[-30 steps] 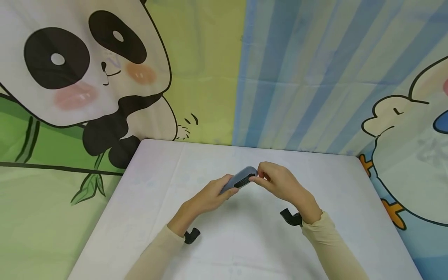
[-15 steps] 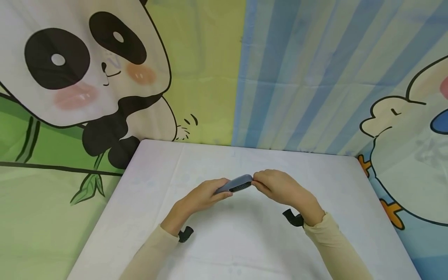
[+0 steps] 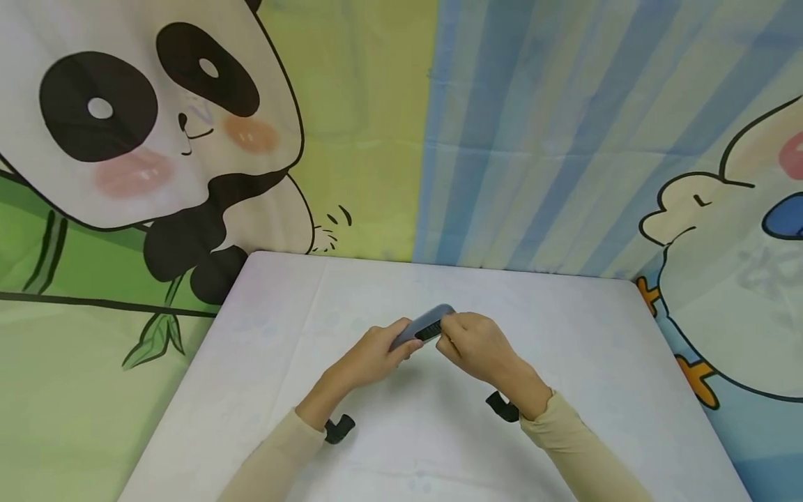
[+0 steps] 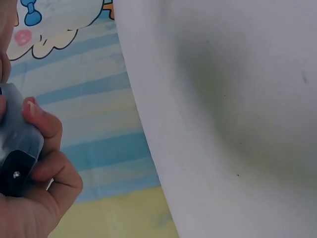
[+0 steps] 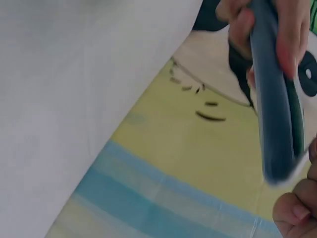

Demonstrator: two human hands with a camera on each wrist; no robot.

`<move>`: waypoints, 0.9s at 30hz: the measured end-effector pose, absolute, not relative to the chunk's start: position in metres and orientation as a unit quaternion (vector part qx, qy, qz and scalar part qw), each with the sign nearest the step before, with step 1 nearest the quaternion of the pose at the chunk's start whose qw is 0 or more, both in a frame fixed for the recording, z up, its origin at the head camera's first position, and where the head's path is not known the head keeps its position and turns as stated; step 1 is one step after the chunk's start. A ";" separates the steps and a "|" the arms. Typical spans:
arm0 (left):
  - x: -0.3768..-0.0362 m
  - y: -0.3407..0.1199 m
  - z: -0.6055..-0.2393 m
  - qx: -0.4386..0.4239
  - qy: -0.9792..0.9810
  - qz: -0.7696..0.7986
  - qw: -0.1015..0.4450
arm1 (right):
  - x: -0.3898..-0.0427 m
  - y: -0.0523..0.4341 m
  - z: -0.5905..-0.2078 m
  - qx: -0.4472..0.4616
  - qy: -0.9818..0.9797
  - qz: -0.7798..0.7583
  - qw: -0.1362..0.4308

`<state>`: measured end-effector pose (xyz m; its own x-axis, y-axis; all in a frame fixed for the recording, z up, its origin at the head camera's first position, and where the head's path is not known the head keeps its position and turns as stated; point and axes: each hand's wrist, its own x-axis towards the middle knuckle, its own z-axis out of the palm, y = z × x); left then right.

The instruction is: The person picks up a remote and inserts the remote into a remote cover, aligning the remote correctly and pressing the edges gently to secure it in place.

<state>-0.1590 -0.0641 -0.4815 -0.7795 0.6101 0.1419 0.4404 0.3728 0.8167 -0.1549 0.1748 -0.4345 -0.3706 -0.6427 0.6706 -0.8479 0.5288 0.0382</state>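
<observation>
A grey-blue oblong device (image 3: 429, 323) with a black ridged strip along its side is held above the white table (image 3: 263, 362), tilted up to the right. My left hand (image 3: 401, 343) grips its lower left end, fingers curled round it. My right hand (image 3: 447, 329) pinches its upper right end. In the left wrist view the device (image 4: 17, 144) sits inside curled fingers (image 4: 52, 163). The right wrist view shows the device (image 5: 275, 114) edge-on and blurred, with fingers (image 5: 292, 44) clamped on its far end.
A cloth backdrop with a panda (image 3: 157, 125) and a cartoon bird (image 3: 721, 230) hangs behind and beside the table. Black wrist mounts (image 3: 339, 427) (image 3: 502, 408) sit under both beige sleeves. The table's far edge (image 3: 439, 265) meets the backdrop.
Both hands shifted slightly left. My right hand slid closer along the device toward the left hand, and the device's right end tilted up after dipping flatter half a second ago.
</observation>
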 end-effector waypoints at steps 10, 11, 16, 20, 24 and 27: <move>-0.158 -0.058 -0.479 0.284 0.764 0.571 0.098 | -0.163 0.180 -0.417 0.380 -0.844 0.206 0.318; -0.157 -0.058 -0.479 0.279 0.753 0.588 0.099 | -0.164 0.183 -0.417 0.369 -0.848 0.244 0.292; -0.153 -0.057 -0.480 0.297 0.670 0.664 0.145 | -0.170 0.192 -0.419 0.343 -0.805 0.477 0.078; -0.152 -0.057 -0.482 0.338 0.607 0.689 0.207 | -0.174 0.194 -0.420 0.384 -0.742 0.549 -0.034; -0.150 -0.056 -0.482 0.350 0.572 0.699 0.249 | -0.174 0.195 -0.418 0.408 -0.722 0.555 -0.058; -0.148 -0.055 -0.480 0.347 0.567 0.698 0.267 | -0.171 0.195 -0.417 0.420 -0.709 0.562 -0.066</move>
